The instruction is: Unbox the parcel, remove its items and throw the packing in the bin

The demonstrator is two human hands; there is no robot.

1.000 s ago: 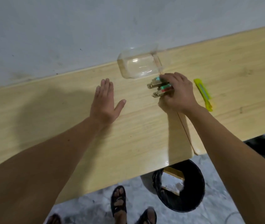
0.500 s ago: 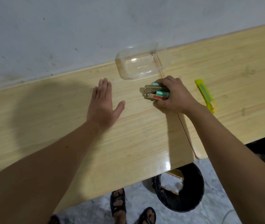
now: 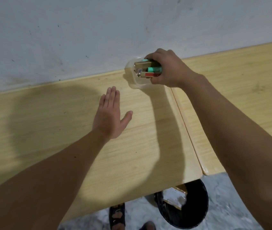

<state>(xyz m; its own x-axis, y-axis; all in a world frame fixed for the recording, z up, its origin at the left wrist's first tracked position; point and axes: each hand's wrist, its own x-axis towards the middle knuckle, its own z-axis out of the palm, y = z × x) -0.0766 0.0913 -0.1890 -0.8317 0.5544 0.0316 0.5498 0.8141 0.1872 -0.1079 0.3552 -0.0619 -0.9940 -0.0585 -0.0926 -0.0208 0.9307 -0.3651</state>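
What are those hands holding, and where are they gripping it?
The right hand grips a bundle of small gold, green and red items by one end, over a clear container. The left hand holds nothing.

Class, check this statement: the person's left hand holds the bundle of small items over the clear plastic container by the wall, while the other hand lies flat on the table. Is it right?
Not quite. The head view shows the right hand holding the bundle of small items over the clear plastic container by the wall; the left hand lies flat on the table.
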